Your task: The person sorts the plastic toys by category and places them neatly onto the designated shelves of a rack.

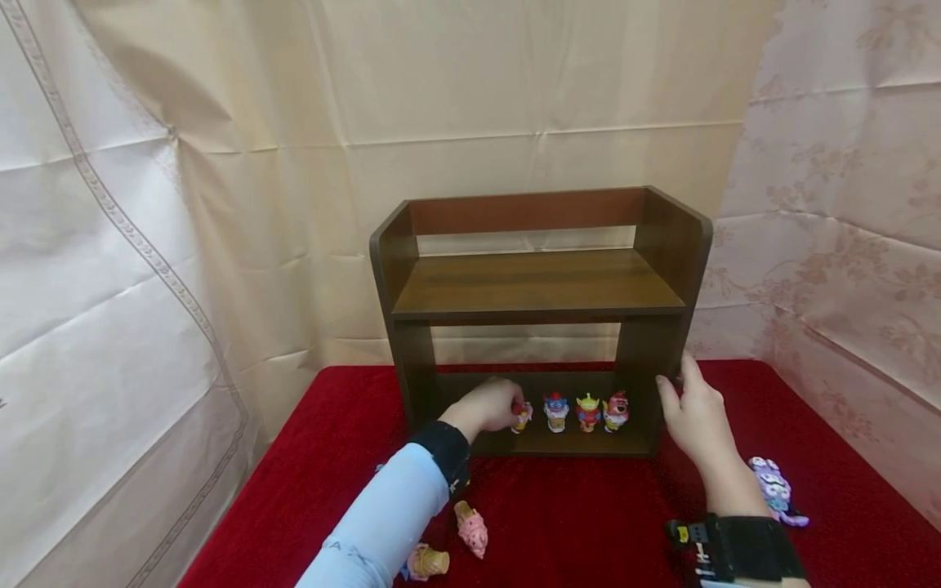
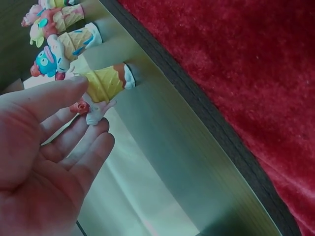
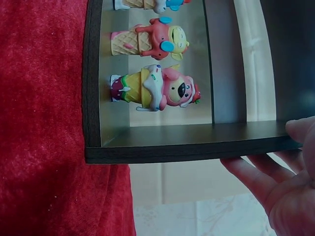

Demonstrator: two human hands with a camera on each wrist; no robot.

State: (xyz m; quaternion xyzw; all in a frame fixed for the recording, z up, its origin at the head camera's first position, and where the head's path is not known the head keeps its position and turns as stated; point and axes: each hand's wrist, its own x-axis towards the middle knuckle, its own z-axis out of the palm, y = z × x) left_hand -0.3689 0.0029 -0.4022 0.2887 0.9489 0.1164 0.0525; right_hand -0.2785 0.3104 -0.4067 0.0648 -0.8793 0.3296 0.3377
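Note:
A small brown bookshelf (image 1: 540,282) with two tiers stands on the red cloth. At its lower tier my left hand (image 1: 488,404) pinches an ice-cream-cone figurine (image 2: 106,83) between thumb and fingers, its yellow cone base at the shelf board. To the right of it stand a blue-headed cone figurine (image 1: 556,414), a figurine with a yellow head and red body (image 1: 588,414), and a pink bear on a cone (image 3: 172,91). My right hand (image 1: 698,420) grips the bookshelf's right side panel (image 3: 197,150), thumb on the inner side and fingers outside.
On the red cloth (image 1: 559,514) before the bookshelf lie a pink ice-cream figurine (image 1: 472,529) and another cone figurine (image 1: 426,562), partly behind the left sleeve. A purple figurine (image 1: 773,487) lies right of the right forearm. Curtains (image 1: 544,90) hang behind.

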